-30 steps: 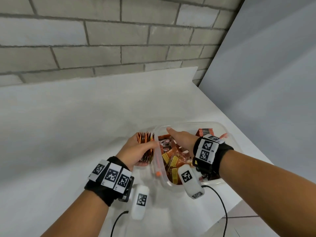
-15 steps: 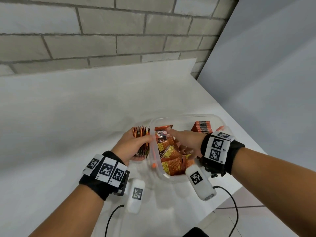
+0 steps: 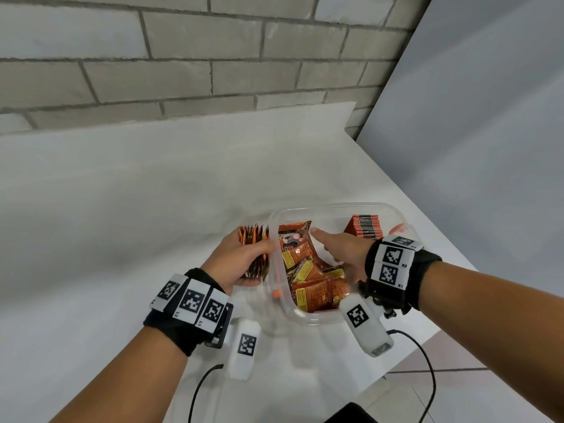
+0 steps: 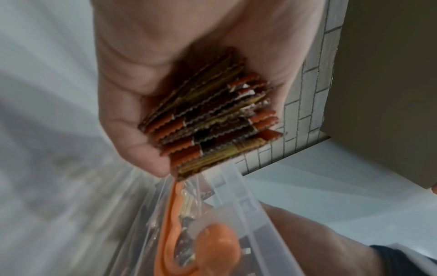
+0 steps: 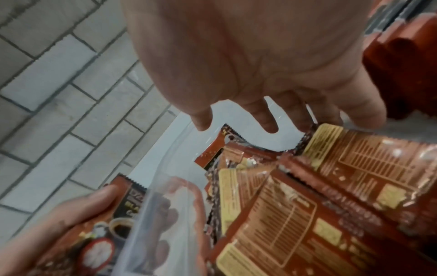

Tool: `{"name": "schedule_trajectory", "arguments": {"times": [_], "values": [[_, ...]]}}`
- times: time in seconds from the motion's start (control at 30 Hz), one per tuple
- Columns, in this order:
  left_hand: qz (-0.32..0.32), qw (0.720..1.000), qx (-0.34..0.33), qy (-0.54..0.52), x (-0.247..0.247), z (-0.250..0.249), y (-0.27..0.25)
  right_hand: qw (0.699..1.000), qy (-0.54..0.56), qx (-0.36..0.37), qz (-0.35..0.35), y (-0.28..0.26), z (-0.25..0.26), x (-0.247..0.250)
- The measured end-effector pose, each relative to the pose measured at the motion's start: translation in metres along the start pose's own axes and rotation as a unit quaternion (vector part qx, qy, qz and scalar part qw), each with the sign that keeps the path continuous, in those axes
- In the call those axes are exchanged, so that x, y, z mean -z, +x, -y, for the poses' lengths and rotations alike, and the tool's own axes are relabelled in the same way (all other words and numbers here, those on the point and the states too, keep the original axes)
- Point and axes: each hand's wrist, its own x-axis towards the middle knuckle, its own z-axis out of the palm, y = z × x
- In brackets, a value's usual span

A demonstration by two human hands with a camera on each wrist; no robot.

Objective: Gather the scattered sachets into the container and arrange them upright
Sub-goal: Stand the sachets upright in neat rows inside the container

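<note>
left hand: outside the box, just beside its left wall; fingers curled round a stack of orange-brown foil sachets, thumb pressed on the stack's near face; stack held on edge, crimped ends up.
stack, wrist view: crimped edges fanned across the palm, lowest sachet at the box rim.
right hand: inside the box, above the loose pile; fingers straight and spread, grasping nothing; fingertips near the upper edge of one sachet, contact unclear.
clear plastic rectangular box: on the bench, near its right front corner; orange clip on the left wall.
loose orange sachets with yellow label panels: in the box's left and near part, lying flat and overlapping, tilted at mixed angles; one dark-fronted sachet leaning on the left wall.
upright row of orange sachets: in the box's far right corner, packed on edge, apart from the loose pile.
white bench: carries the box; cloth-like matte surface.
grey brick wall: behind the bench.
wrists: black bands with white square-code tags on both.
</note>
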Motion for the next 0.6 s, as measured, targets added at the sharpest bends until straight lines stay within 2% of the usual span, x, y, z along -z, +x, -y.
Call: {"name": "schedule_trajectory", "arguments": {"times": [0.2, 0.6], "values": [[-0.003, 1.000, 0.001, 0.000, 0.000, 0.001, 0.001, 0.998, -0.062, 0.002, -0.003, 0.001, -0.001, -0.007], [-0.002, 1.000, -0.001, -0.002, 0.000, 0.003, 0.003, 0.999, -0.023, -0.015, 0.034, 0.003, -0.016, 0.007]]}}
